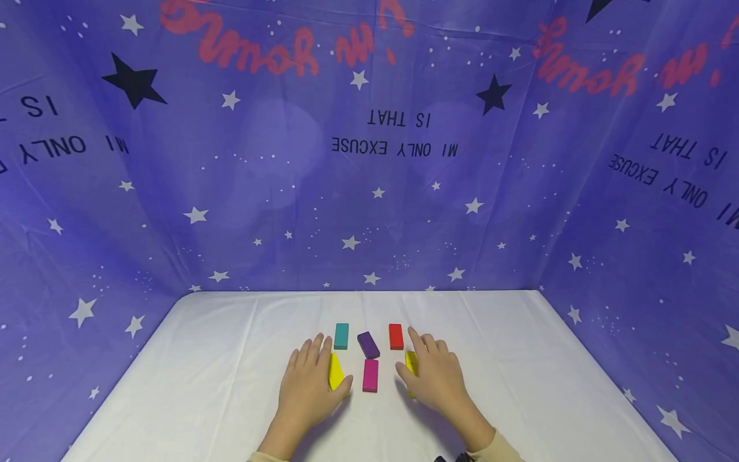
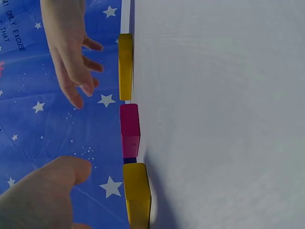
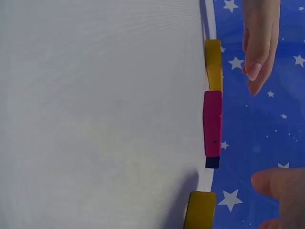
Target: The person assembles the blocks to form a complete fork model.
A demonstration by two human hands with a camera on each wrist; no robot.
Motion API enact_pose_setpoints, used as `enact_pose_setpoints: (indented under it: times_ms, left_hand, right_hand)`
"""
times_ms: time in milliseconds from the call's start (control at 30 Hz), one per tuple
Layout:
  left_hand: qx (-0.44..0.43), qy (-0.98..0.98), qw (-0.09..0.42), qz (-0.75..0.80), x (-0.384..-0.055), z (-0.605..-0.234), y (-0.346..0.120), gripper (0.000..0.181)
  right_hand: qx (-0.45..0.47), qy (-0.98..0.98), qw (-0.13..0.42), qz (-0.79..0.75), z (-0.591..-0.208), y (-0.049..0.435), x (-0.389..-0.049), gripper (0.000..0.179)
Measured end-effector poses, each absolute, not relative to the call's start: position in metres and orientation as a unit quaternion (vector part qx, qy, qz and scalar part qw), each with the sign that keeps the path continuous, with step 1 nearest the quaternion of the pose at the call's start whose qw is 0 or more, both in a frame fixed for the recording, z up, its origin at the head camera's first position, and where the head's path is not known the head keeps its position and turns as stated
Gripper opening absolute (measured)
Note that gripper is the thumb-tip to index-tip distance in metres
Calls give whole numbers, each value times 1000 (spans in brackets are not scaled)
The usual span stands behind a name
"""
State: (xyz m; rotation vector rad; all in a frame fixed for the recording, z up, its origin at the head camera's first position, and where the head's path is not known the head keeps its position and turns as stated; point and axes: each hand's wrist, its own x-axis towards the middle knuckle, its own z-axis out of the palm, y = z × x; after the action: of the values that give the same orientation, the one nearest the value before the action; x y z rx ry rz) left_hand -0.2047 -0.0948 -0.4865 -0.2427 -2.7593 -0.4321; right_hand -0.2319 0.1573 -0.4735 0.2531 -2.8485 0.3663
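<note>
Several small coloured blocks lie on a white tabletop. My left hand [image 1: 312, 380] hovers over a yellow block [image 1: 335, 372], partly covering it, with fingers extended and the thumb apart. Over another yellow block [image 1: 411, 363] is my right hand [image 1: 437, 375], fingers loosely spread and holding nothing. Between the hands lies a magenta block [image 1: 371, 376], with a tilted purple block [image 1: 368, 345] just behind it. A teal block [image 1: 342, 336] sits beyond the left fingertips; a red block [image 1: 396, 337] lies near the right index finger. Both wrist views show the hands raised above the blocks.
The white-covered table [image 1: 202, 378] ends at a back edge against a purple-blue curtain [image 1: 323, 212] with stars and lettering. More curtain hangs along both sides. A small dark object [image 1: 462, 457] shows at the bottom edge near the right sleeve [image 1: 498, 449].
</note>
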Motion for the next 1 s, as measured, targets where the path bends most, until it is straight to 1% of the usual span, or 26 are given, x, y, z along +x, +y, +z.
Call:
enact_pose_setpoints:
  times_ms: [133,367,500,733,1000]
  left_hand:
    - [-92,-969,163,-162,-204,-489,-95,81]
    - [-101,-966,170,-167,-204,-493,-97,80]
    - [-100,-967,165,-165,-205,-497,-98,79]
    - [-103,-966,173,-160,-207,-500,-98,74]
    - [-110,-970,151,-159,-207,-503,-99,68]
  right_hand:
    - [87,-982,120,120,-477,159,-233,74]
    - [90,-984,107,115,-480,160,-234,75]
    - [88,-986,93,111,-481,161,-234,73]
    - [78,-987,62,127,-483,160,-233,72]
    - [73,-988,33,129,-482,160,-233,69]
